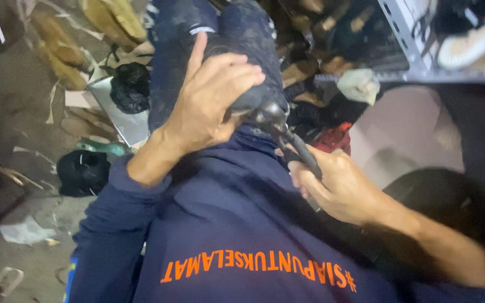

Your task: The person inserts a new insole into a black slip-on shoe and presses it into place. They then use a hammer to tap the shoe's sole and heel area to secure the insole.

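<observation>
Pliers (287, 137), dark-handled, sit at the centre of the view above the person's navy shirt (225, 224). The right hand (341, 188) is clenched around the handles; the pliers' head meets a dark shoe (248, 67), probably at its edge, though blur hides the contact. The left hand (211, 101) is wrapped over the shoe, fingers curled, pressing it down. A black bag (82, 171) lies on the floor (12, 112), well apart to the left.
</observation>
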